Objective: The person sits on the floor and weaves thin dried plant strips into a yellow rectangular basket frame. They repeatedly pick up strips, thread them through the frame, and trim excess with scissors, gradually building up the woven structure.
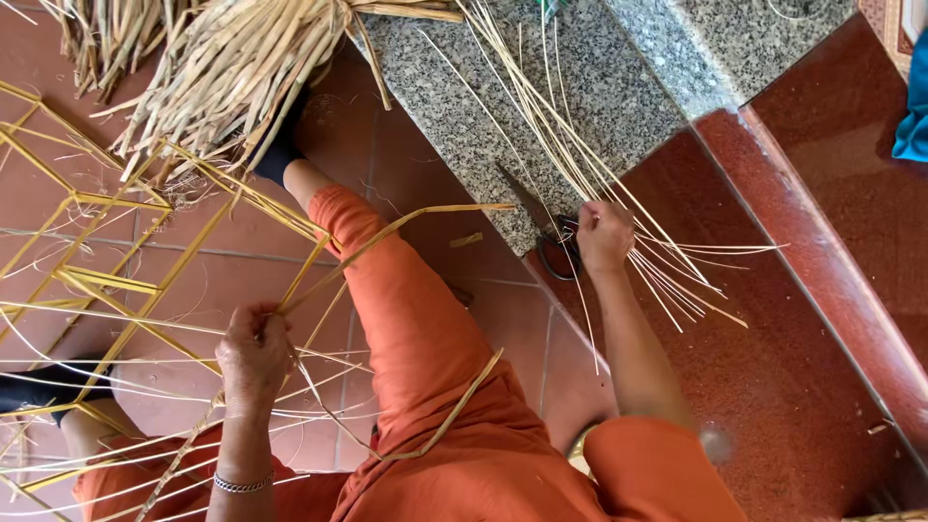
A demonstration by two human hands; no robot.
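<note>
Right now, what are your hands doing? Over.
Left hand grip shut on flat yellow bamboo strip. Right hand on thin pale reed slivers. Black scissors beside right hand.

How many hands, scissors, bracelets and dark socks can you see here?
Hands: 2, the left hand gripping flat yellow strips and the right hand on thin reeds
Scissors: 1
Bracelet: 1
Dark socks: 2
Total: 6
</note>
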